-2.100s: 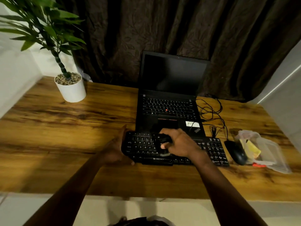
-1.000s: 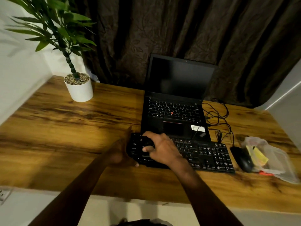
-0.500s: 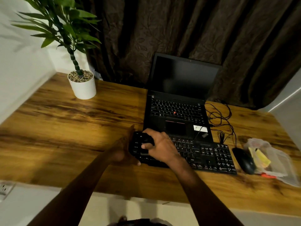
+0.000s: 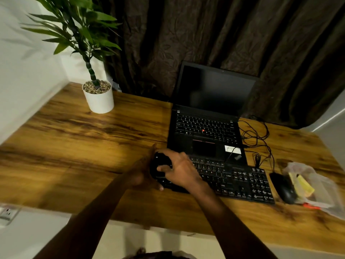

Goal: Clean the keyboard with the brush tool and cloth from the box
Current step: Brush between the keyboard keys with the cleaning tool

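Observation:
A black external keyboard (image 4: 233, 181) lies on the wooden desk in front of a laptop. My right hand (image 4: 180, 171) grips a round black brush tool (image 4: 160, 166) and holds it down on the keyboard's left end. My left hand (image 4: 142, 173) holds the keyboard's left edge, thumb at the near corner. The keys under both hands are hidden. A clear plastic box (image 4: 317, 189) at the right holds yellow items; no cloth is plainly visible.
An open black laptop (image 4: 207, 128) stands just behind the keyboard. A black mouse (image 4: 283, 187) and tangled cables (image 4: 258, 139) lie to the right. A potted plant (image 4: 98, 96) in a white pot stands at the back left. The desk's (image 4: 74, 146) front edge runs below my forearms.
My right hand has moved the brush tool from the keyboard's middle to its left end. My left hand has stayed at the left edge. The camera has shifted slightly.

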